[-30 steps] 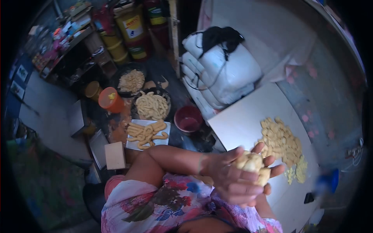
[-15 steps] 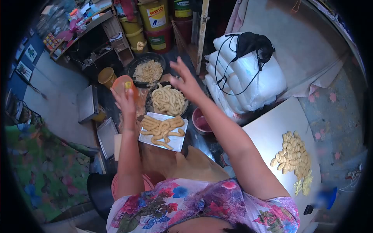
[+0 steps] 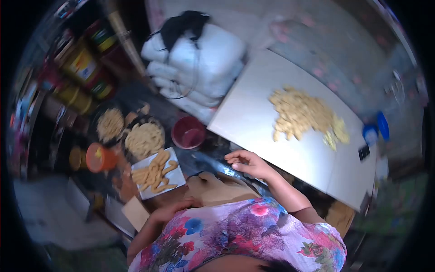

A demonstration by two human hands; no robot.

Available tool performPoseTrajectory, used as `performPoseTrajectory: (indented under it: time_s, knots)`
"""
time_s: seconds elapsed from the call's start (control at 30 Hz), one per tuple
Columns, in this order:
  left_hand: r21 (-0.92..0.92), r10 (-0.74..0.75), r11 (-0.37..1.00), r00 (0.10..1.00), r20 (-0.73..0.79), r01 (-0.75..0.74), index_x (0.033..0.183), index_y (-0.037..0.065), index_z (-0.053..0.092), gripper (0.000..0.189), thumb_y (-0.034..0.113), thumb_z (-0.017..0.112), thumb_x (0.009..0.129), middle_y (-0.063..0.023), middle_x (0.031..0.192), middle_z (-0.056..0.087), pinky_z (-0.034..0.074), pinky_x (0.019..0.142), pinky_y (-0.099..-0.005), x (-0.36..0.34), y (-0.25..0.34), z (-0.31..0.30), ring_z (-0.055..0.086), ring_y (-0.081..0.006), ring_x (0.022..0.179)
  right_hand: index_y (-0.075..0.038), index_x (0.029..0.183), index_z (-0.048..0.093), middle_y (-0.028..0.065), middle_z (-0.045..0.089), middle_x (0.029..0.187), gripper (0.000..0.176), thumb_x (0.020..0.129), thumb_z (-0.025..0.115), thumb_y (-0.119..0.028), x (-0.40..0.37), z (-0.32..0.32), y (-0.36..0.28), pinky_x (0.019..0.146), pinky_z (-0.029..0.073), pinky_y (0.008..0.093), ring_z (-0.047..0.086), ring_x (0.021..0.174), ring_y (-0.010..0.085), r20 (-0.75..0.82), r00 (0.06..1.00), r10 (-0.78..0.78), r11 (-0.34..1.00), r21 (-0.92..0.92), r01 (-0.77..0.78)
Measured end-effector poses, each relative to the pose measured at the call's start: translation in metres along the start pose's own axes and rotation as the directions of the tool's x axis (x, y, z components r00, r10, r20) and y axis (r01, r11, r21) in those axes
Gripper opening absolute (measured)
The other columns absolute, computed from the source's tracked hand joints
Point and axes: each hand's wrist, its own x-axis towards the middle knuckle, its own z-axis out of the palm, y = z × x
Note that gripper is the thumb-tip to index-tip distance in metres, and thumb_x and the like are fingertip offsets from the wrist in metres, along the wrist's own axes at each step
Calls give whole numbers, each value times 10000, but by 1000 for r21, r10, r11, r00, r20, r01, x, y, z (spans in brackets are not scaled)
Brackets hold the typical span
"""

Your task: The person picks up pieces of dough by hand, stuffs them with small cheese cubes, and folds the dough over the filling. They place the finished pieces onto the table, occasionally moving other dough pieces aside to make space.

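Note:
My right hand (image 3: 249, 164) hangs above the gap beside the white table, thumb and fingers apart, holding nothing. My left hand (image 3: 180, 207) is low against the front of the floral shirt, its fingers loosely stretched and dimly seen; nothing shows in it. Just ahead of it, thick tan dough strips (image 3: 155, 173) lie on a white tray (image 3: 177, 180). Beyond the tray, a dark bowl holds a pile of pale dough ropes (image 3: 144, 139). Another dark basin with small crumbly pieces (image 3: 110, 124) stands farther left. The view is blurred by motion.
At right, a white table (image 3: 247, 111) carries a heap of small dough pieces (image 3: 299, 111) and a yellowish pile (image 3: 336, 132). A red bucket (image 3: 188, 132), an orange container (image 3: 100, 157) and stacked white plastic-wrapped bags (image 3: 206, 54) stand ahead. Lidded buckets (image 3: 81, 63) line the back left.
The view has swung to the right, bringing the table closer to the middle. Both hands, raised and spread before, have dropped: the left to the lap, the right towards the table's near edge.

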Motion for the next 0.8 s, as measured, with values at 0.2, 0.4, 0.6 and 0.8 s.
performPoseTrajectory:
  time_s: [0.2, 0.4, 0.6, 0.8]
  knots:
    - [128, 15, 991, 969, 247, -48, 1250, -8, 533, 388, 158, 528, 899, -151, 1327, 445, 332, 1061, -348, 85, 37, 19, 420, -267, 1272, 10, 1210, 574, 59, 623, 1115, 332, 900, 636, -94, -78, -39, 14, 918, 455, 269, 569, 1015, 108, -266, 959, -99, 993, 29, 111]
    - [243, -121, 970, 922, 367, 30, 1212, -23, 543, 401, 202, 563, 880, -170, 1231, 504, 387, 994, -360, 177, 72, 62, 490, -288, 1177, -6, 1181, 597, 45, 646, 1050, 308, 894, 641, -110, -150, -104, 5, 898, 468, 286, 584, 974, 118, -484, 869, -104, 995, -59, 86]
    - [280, -47, 954, 865, 500, -111, 1178, -43, 542, 459, 245, 640, 834, -181, 1123, 563, 424, 941, -377, 242, 69, 94, 550, -306, 1065, -23, 955, 644, 55, 653, 858, 207, 837, 710, -180, -229, -140, -20, 734, 479, 287, 598, 810, 131, -3, 999, 44, 957, -287, -43]
    - [-111, -121, 977, 906, 405, 180, 1218, -32, 544, 471, 201, 672, 829, -159, 1169, 562, 430, 955, -345, 280, 77, 127, 551, -269, 1098, -26, 1013, 637, 63, 641, 869, 275, 841, 719, -225, -284, -170, -23, 661, 468, 312, 591, 759, 162, 66, 997, 25, 971, -237, -9]
